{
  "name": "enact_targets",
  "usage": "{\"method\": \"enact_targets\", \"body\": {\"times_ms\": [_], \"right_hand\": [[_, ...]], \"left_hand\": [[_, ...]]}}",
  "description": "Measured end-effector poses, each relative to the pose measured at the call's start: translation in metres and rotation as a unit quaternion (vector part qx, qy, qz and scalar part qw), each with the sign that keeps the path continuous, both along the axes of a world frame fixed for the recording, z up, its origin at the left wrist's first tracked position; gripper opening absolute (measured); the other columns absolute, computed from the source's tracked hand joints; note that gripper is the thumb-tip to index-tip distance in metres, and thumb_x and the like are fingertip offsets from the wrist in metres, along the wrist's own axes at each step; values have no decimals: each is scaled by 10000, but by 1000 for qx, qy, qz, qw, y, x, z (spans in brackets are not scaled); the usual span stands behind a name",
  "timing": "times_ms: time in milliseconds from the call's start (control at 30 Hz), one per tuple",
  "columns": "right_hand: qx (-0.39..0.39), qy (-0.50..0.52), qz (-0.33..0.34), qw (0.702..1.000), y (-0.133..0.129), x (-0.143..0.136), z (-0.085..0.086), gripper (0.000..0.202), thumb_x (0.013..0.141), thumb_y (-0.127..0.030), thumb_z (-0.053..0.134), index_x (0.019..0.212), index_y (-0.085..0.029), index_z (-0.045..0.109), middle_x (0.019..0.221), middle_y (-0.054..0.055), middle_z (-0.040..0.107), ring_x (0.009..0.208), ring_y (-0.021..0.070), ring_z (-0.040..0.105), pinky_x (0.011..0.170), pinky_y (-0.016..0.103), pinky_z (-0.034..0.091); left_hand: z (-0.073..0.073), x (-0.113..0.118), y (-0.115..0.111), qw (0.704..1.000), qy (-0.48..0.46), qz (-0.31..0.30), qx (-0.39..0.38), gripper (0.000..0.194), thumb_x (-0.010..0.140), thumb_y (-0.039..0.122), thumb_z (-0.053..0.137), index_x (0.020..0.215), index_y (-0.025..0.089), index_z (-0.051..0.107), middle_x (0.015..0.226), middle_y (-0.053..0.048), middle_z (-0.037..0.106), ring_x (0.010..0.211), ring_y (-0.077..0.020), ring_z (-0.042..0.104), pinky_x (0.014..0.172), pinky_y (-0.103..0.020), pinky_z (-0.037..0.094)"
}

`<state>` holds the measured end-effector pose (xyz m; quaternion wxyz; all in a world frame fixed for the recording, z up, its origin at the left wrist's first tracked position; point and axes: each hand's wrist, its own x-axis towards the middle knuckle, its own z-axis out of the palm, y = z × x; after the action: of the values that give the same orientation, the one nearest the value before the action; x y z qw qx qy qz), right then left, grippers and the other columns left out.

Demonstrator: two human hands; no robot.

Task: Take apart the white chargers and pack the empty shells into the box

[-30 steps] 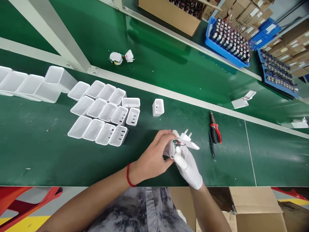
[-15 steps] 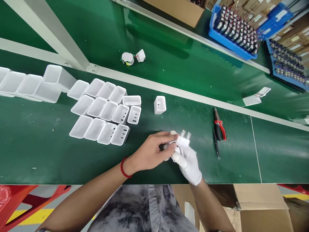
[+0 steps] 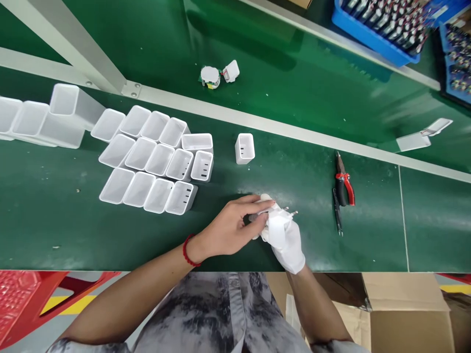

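Above the bench's front edge, a white two-pin plug (image 3: 276, 229) sits between my hands, its metal prongs pointing right. My left hand (image 3: 235, 224), bare with a red bracelet, pinches its left side between thumb and fingers. Around it from below and behind is my right hand (image 3: 290, 250), in a white glove; the plug covers part of its fingers. Farther back stands a lone white plastic case (image 3: 245, 149) with small slots inside. Rows of similar open white cases (image 3: 147, 154) stand to the left, a few with dark slots.
Red-handled pliers (image 3: 345, 186) and black tweezers (image 3: 337, 215) lie to the right. Behind the rail sit a small circuit assembly (image 3: 210, 78) and white pieces (image 3: 414, 142). A blue tray of wired parts (image 3: 382, 29) is on the shelf. Cardboard boxes (image 3: 408, 314) are below the bench.
The plug has turned in my hands: its prongs pointed away from me before and now point right, showing its broad white side. The camera view has shifted slightly.
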<state>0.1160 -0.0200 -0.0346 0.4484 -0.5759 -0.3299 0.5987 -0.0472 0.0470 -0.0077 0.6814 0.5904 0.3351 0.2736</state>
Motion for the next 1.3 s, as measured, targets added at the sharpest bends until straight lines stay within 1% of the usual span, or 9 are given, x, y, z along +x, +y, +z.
{"method": "enact_targets", "body": {"times_ms": [167, 400, 567, 633, 800, 933, 1033, 1167, 1300], "right_hand": [[17, -54, 52, 997, 5, 17, 17, 481, 773, -444, 778, 1185, -208, 697, 1081, 84, 751, 937, 250, 714, 791, 365, 619], [56, -49, -73, 995, -1, 21, -8, 410, 787, -491, 752, 1110, -238, 737, 1220, 83, 708, 1069, 299, 688, 808, 403, 623], [74, -135, 41, 987, -4, 32, 3, 469, 922, -506, 574, 1279, -213, 650, 1200, 98, 706, 1102, 291, 673, 927, 452, 577], [150, -289, 31, 945, -8, 38, 12, 451, 956, -457, 530, 1343, -237, 600, 1239, 100, 679, 1081, 270, 677, 937, 448, 565], [345, -625, 14, 700, -17, 36, 7, 572, 826, -264, 737, 1367, -270, 552, 1191, 127, 671, 1032, 269, 683, 821, 413, 606], [394, -658, 21, 642, -8, 32, -11, 464, 855, -159, 680, 1298, -266, 592, 1167, 108, 697, 1053, 242, 691, 844, 388, 620], [366, -643, 55, 670, 1, 35, -19, 317, 891, -187, 621, 1190, -279, 673, 1129, 91, 728, 1058, 241, 697, 887, 390, 613], [261, -602, 110, 747, 5, 43, -19, 233, 912, -293, 601, 1107, -274, 728, 1114, 99, 744, 1047, 258, 703, 919, 407, 598], [276, -638, 24, 718, -6, 59, -14, 285, 896, -322, 624, 1169, -277, 691, 1168, 87, 728, 1100, 274, 681, 978, 450, 559]], "left_hand": [[-9, 11, 4, 1000, 3, -12, -21, 379, 987, 358, 485, 1269, 176, 662, 1235, -102, 653, 976, -197, 652, 777, -260, 537], [-4, 23, 4, 997, 31, -18, 67, 381, 1005, 341, 456, 1316, 199, 624, 1286, -71, 649, 1180, -204, 600, 995, -276, 481], [-10, 22, 6, 1000, 11, 13, -13, 396, 981, 395, 494, 1274, 180, 652, 1316, -81, 646, 1087, -217, 659, 875, -285, 549], [-11, 23, 8, 999, 17, 29, -14, 391, 986, 401, 484, 1257, 181, 661, 1318, -76, 649, 1121, -225, 648, 896, -295, 543], [-11, 34, 7, 985, 124, 24, 116, 419, 1032, 361, 382, 1300, 142, 618, 1336, -97, 642, 1231, -242, 574, 1071, -379, 439], [-8, 34, 4, 942, 240, -14, 233, 462, 1046, 330, 306, 1313, 88, 596, 1405, -166, 574, 1254, -294, 511, 1098, -486, 381], [-5, 24, 5, 919, 274, -49, 280, 488, 1051, 332, 262, 1260, 93, 632, 1430, -186, 541, 1291, -318, 466, 1105, -525, 358], [-2, 2, 4, 933, 252, -39, 255, 485, 1049, 334, 274, 1359, 73, 542, 1408, -167, 568, 1360, -298, 434, 1134, -503, 367], [-1, -24, -6, 948, 245, -2, 202, 485, 1046, 373, 297, 1368, 104, 541, 1390, -123, 591, 1343, -262, 480, 1140, -441, 403]]}}
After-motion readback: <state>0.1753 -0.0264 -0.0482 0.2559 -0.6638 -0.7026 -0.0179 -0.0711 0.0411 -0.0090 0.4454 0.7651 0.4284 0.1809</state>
